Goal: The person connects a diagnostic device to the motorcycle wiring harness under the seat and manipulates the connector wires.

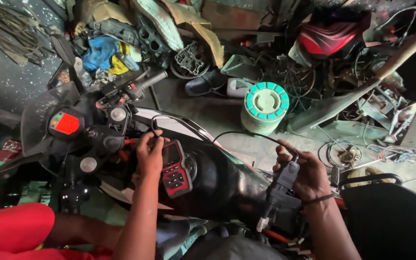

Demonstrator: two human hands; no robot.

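Note:
A black motorcycle (pixel 227 183) fills the lower middle, its handlebar (pixel 145 81) and a glowing red dashboard screen (pixel 66 123) at the upper left. On its tank rests a red and black handheld scanner (pixel 173 168). My left hand (pixel 149 154) grips the scanner's left side and pinches the thin black cable (pixel 246 134) where it meets the scanner's top. The cable arcs right to a black plug connector (pixel 285 177), which my right hand (pixel 306 173) holds above a cluster of black connectors near the seat.
A green and white cylindrical stool (pixel 265 107) stands on the concrete floor beyond the bike. Scrap parts, wires, a red fairing (pixel 331 36) and rags pile along the back. A black seat (pixel 391 221) sits at lower right. My red sleeve (pixel 10 231) shows at lower left.

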